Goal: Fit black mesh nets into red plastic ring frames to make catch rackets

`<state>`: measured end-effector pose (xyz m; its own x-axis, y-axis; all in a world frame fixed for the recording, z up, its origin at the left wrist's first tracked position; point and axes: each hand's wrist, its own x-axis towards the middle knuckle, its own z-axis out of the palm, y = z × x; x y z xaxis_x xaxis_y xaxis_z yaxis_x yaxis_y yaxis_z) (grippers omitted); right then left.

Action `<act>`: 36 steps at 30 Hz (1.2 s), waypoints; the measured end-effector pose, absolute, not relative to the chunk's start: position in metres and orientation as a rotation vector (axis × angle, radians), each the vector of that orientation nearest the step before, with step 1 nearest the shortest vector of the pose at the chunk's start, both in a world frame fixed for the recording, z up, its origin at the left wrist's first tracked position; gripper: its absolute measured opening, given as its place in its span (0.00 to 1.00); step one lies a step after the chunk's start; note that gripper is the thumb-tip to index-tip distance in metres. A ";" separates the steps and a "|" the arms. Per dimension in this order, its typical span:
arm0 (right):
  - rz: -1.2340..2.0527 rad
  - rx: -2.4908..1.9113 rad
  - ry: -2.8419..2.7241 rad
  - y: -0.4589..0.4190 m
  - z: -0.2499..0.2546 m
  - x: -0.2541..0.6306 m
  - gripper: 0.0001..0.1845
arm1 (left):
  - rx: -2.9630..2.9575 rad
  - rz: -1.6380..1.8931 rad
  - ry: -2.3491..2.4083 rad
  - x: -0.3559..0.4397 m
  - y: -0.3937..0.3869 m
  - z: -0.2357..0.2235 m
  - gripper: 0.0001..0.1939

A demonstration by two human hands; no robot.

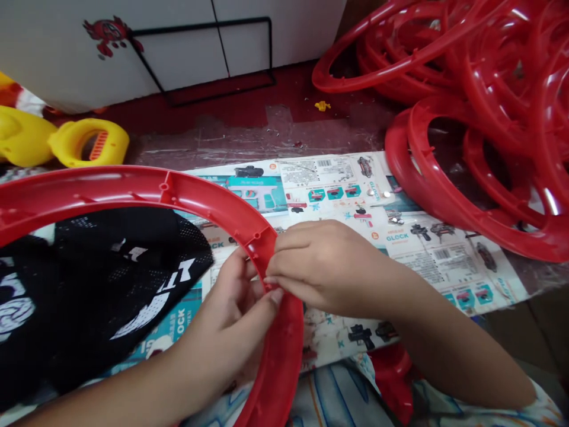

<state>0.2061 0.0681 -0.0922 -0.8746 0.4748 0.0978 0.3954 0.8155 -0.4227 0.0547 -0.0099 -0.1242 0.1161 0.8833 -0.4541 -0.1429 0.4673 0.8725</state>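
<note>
A large red plastic ring (pixel 195 198) with a ribbed, hollow channel fills the lower left and centre. It is tilted, and its left and bottom parts run out of the frame. My left hand (pixel 242 308) is closed round the ring's inner edge, thumb on the channel and fingers behind it. My right hand (pixel 324 267) reaches over from the right, its fingers pinched together inside the channel beside the left thumb. What these fingertips hold, if anything, is hidden. Under the ring lies a black mesh cloth (pixel 146 279) with white print.
Printed cardboard sheets (pixel 329 184) cover the table. Many red rings (pixel 427 136) are heaped at the right. Yellow plastic parts (pixel 95 142) lie at the left. A white box (pixel 213 47) stands behind, and a small yellow piece (pixel 322 106) lies before it.
</note>
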 end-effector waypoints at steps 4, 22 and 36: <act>0.528 -0.789 -2.804 0.066 -0.088 0.211 0.10 | 0.902 0.782 1.300 0.048 -0.004 -0.128 0.18; 0.722 -0.547 -2.870 0.075 -0.093 0.211 0.09 | 1.117 0.453 1.062 0.043 -0.009 -0.127 0.23; 0.635 -0.630 -2.746 0.073 -0.092 0.211 0.09 | 0.753 0.630 1.002 0.047 -0.008 -0.126 0.15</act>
